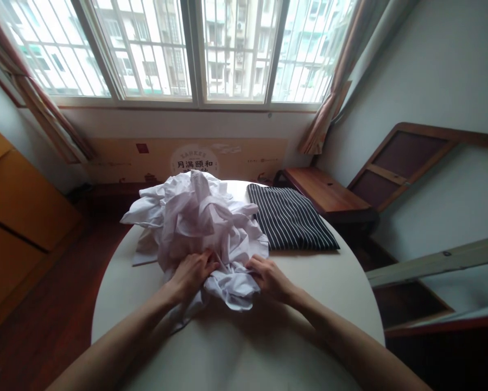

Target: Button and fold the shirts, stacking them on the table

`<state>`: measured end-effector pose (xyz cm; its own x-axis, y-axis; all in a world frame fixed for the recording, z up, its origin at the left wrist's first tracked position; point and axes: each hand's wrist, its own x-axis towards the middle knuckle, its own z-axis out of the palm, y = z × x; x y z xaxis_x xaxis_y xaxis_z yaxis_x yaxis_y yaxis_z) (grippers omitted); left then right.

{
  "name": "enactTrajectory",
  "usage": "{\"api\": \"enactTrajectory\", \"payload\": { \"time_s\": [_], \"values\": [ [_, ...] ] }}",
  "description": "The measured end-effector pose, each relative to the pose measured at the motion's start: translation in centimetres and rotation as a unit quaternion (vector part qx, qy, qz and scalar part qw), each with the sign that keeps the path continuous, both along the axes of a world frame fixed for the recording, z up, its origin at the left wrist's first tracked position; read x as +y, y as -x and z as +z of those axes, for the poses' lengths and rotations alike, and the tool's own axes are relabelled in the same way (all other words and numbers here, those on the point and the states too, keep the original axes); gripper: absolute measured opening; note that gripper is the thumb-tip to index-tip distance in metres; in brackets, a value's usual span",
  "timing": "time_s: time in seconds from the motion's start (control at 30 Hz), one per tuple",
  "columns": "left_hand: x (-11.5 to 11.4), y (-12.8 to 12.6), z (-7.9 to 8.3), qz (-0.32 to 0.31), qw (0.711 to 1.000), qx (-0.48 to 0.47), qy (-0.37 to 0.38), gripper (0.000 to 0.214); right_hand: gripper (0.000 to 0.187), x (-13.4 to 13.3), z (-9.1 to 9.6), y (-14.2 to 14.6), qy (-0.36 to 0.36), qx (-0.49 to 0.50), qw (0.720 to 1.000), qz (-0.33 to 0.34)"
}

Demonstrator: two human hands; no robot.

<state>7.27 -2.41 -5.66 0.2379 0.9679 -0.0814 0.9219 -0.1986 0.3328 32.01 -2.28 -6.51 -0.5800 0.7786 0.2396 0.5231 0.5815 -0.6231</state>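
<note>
A crumpled heap of white cloth (203, 217), perhaps shirts, lies on the round white table (300, 288). My left hand (194, 273) is closed on the near side of the heap, its fingers gripping the white fabric. About a hand's width to the right, my right hand (268, 276) pinches another part of the same cloth. Between the two hands a bunched fold bulges toward me. To the right of the heap lies a flat, folded black cloth with white stripes (292, 220); neither hand touches it.
Beyond the table stand a printed board (247, 157) against the wall and a barred window (235, 54). A wooden bench (329, 190) is behind at the right. Yellow-brown cabinets (19, 233) stand at the left. A pale rail (439, 260) runs along the right side.
</note>
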Motion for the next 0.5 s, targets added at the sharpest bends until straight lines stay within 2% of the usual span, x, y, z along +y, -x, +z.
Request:
{"api": "enactTrajectory", "payload": {
  "time_s": [0.1, 0.17, 0.2, 0.23, 0.27, 0.33, 0.4, 0.47, 0.5],
  "values": [
    [-1.2, 2.0, 1.0, -0.062, 0.989, -0.093, 0.096, 0.039, 0.008, -0.7, 3.0, -3.0, 0.121, 0.012, 0.990, 0.069],
    [-2.0, 4.1, 2.4, -0.114, 0.966, -0.126, 0.195, 0.041, 0.005, -0.9, 5.0, -6.0, 0.235, -0.026, 0.960, 0.150],
    [-2.3, 5.2, 3.2, -0.133, 0.952, -0.132, 0.241, 0.040, 0.012, -0.8, 5.7, -7.5, 0.274, -0.039, 0.944, 0.179],
    [-2.5, 6.1, 4.0, -0.143, 0.942, -0.129, 0.273, 0.038, 0.021, -0.7, 6.1, -8.8, 0.297, -0.042, 0.937, 0.179],
    [-2.6, 6.9, 4.7, -0.139, 0.942, -0.120, 0.280, 0.037, 0.030, -0.4, 6.2, -9.8, 0.294, -0.035, 0.944, 0.144],
    [-2.6, 7.5, 5.5, -0.088, 0.971, -0.076, 0.209, 0.040, 0.045, 0.2, 5.3, -10.6, 0.220, -0.018, 0.975, -0.007],
    [-2.5, 6.9, 5.2, -0.030, 0.997, -0.014, 0.063, 0.045, 0.058, 0.5, 3.4, -9.9, 0.099, -0.035, 0.983, -0.150],
    [-2.3, 5.6, 3.9, -0.009, 0.997, 0.043, -0.062, 0.056, 0.069, 0.4, 1.4, -8.3, 0.024, -0.078, 0.974, -0.211],
    [-2.3, 4.9, 3.0, -0.011, 0.993, 0.065, -0.096, 0.062, 0.071, 0.2, 0.6, -7.5, 0.018, -0.095, 0.972, -0.215]
  ]
}}
